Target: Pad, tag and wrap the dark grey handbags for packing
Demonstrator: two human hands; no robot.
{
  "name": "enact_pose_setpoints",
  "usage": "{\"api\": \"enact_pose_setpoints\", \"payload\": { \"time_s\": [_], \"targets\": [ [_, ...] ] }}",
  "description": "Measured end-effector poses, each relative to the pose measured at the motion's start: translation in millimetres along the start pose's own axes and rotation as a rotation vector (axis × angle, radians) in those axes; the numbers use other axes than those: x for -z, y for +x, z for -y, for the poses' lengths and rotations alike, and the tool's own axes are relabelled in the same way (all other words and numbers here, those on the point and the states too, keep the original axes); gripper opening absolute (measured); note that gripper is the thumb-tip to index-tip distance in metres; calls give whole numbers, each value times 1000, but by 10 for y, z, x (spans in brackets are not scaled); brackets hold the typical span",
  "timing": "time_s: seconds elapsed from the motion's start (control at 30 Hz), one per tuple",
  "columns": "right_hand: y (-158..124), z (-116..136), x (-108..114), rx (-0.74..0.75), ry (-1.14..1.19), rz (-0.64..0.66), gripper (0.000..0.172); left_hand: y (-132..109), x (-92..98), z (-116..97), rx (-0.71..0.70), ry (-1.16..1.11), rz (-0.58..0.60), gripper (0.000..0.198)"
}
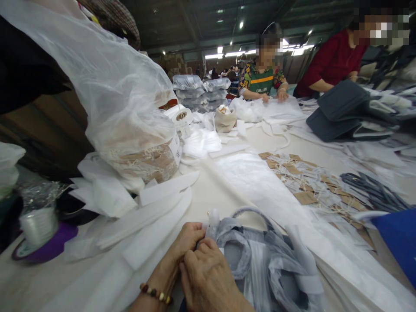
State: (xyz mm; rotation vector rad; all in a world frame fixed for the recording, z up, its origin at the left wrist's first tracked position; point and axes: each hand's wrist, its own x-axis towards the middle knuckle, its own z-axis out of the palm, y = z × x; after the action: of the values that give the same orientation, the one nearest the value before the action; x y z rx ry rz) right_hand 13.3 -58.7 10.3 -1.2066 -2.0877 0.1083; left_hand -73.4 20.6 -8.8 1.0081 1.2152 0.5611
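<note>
My left hand (182,247), with a beaded bracelet at the wrist, has its fingers bent and pressed together at the left edge of a dark grey bag (253,247). Close against it, my right hand (209,271) is also closed, its fingers curled in. What the fingertips pinch is hidden between the hands. The bag lies on the table under thin white wrapping, and its curved handles (232,255) are wound in the same translucent material. A small upright wrapped piece (213,219) stands just beyond my fingertips.
White sheets (156,225) spread left, near a clear bag (139,130) of brown tags. More tags (303,198), dark cords (373,188) and folded dark bags (352,110) lie right. A purple tape roll (48,242) sits far left. Two people (261,80) work across the table.
</note>
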Motion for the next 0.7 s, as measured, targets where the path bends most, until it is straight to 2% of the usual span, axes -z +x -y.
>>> {"api": "enact_pose_setpoints", "payload": {
  "time_s": [0.1,0.17,0.37,0.5,0.6,0.7],
  "targets": [
    [0,13,10,-19,30,9,19,31,-30,-13,33,25,-17,40],
    [2,15,21,-56,41,71,15,56,-32,-20,44,27,-15,40],
    [21,48,-48,-79,-59,210,15,1,-34,-116,76,-22,80,40],
    [75,39,-138,-67,-165,383,29,-116,-87,-235,78,-11,146,34],
    [102,2,-191,-45,-153,431,45,-158,-80,-255,-35,190,73,28],
    [95,-14,-260,-33,-110,372,53,-174,-18,-216,-135,543,-51,25]
  ]
}}
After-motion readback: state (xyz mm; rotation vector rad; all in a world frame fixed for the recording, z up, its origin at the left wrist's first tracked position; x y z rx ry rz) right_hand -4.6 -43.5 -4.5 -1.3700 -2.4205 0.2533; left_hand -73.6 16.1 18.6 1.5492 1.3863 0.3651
